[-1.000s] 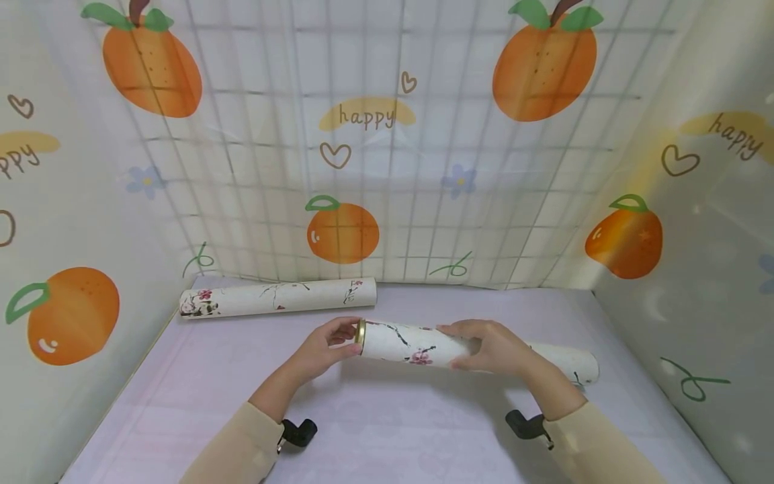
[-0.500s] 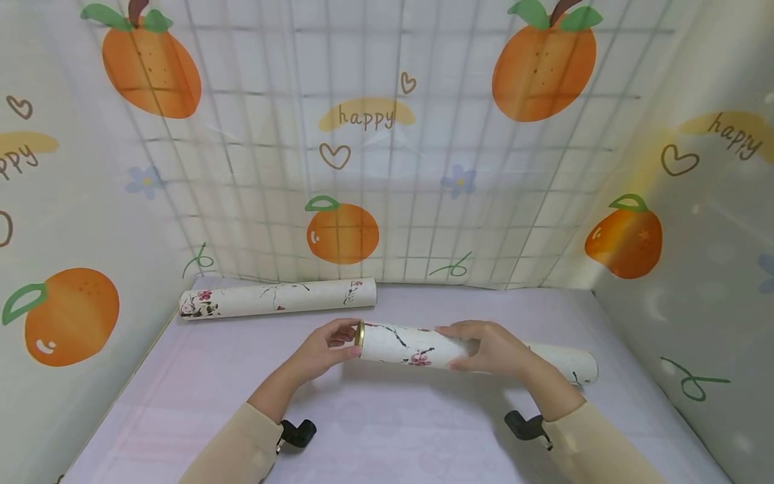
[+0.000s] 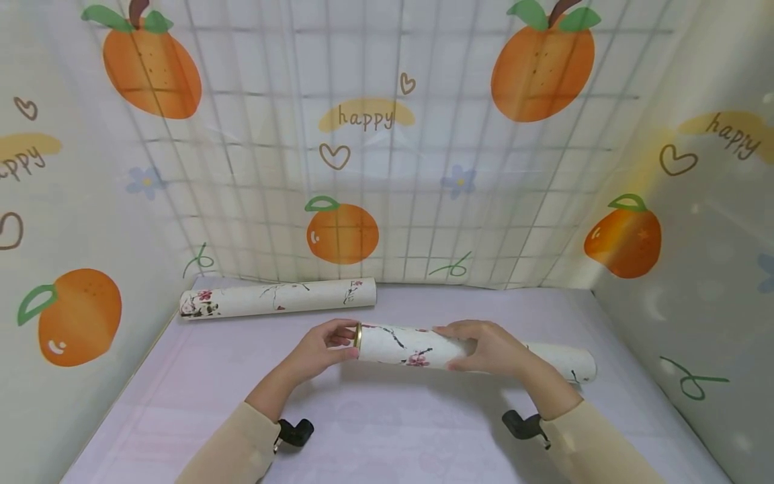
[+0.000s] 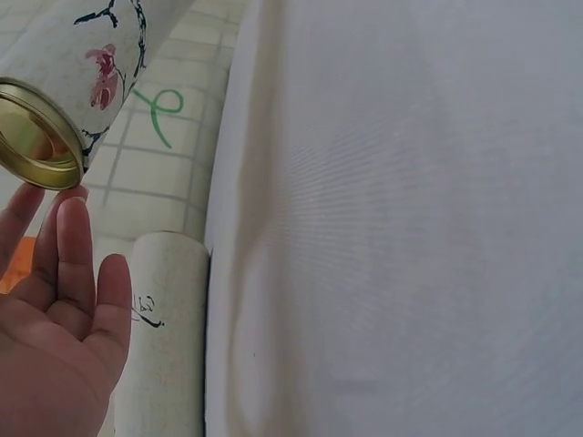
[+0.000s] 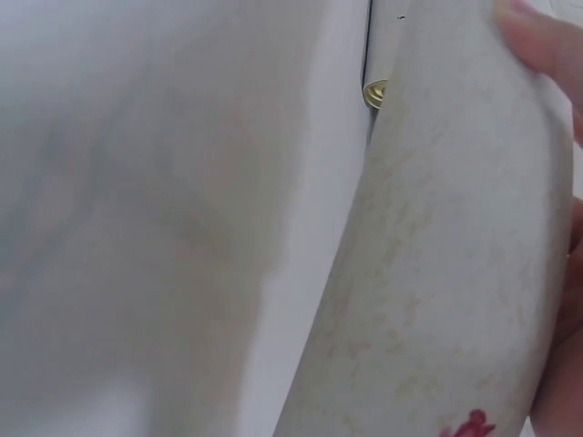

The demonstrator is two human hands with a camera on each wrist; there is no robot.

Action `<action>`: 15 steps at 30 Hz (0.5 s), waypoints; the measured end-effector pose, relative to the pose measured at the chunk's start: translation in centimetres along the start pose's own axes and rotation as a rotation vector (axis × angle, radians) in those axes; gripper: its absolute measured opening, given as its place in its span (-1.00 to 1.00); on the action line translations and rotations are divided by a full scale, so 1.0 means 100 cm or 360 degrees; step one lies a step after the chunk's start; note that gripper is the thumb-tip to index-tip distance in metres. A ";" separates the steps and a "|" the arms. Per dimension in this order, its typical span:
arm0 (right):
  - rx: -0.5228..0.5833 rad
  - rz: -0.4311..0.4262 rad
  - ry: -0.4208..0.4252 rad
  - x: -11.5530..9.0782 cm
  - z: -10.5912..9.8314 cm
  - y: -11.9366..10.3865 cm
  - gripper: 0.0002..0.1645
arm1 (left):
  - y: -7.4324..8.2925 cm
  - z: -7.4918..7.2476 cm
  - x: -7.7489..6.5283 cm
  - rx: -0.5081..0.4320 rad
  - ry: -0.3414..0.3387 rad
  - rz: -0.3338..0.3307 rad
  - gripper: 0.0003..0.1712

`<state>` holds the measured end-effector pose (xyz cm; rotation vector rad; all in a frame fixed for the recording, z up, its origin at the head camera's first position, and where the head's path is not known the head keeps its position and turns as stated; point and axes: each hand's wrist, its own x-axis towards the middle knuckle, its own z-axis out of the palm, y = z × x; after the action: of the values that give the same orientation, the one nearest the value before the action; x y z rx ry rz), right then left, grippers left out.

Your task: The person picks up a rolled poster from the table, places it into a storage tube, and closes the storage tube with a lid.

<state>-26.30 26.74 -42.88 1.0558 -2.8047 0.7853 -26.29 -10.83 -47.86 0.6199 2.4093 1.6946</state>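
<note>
A white cardboard tube (image 3: pixel 417 349) printed with pink blossoms and dark twigs is held crosswise above the table in the head view. Its left end carries a gold-coloured metal cap (image 4: pixel 41 150), recessed in the left wrist view. My left hand (image 3: pixel 322 351) pinches that rim between thumb and fingers; several fingertips touch its lower edge in the left wrist view, where the thumb is hidden. My right hand (image 3: pixel 492 346) grips the tube's middle, thumb on the near side and fingers over the top. The right end extends past my right wrist, partly covered by it.
A second, similar tube (image 3: pixel 278 298) lies at the back left, close to the patterned back curtain (image 3: pixel 387 181). Pale cloth covers the table (image 3: pixel 387 430). Side curtains with printed oranges enclose it left and right. Black mounts (image 3: pixel 296 432) stick out from both wrists.
Both hands and the held tube have shifted very slightly to the left, their grips unchanged. The tube at the back has stayed in place.
</note>
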 end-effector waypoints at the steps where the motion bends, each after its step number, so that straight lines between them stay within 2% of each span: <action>1: 0.0009 -0.0009 0.0007 0.000 0.000 0.000 -0.20 | 0.000 0.000 0.000 -0.0006 0.0002 -0.0011 -0.26; 6: 0.0021 -0.0036 0.0013 0.001 0.003 0.001 -0.21 | 0.001 0.000 0.000 -0.0046 0.0027 -0.0052 -0.27; 15: 0.0067 0.0041 -0.0015 0.003 0.003 -0.002 -0.20 | 0.004 -0.002 0.000 -0.0058 0.0043 -0.0044 -0.26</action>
<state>-26.36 26.31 -42.95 1.0336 -2.8275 0.8474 -26.28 -10.90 -47.41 0.5593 2.3876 1.7428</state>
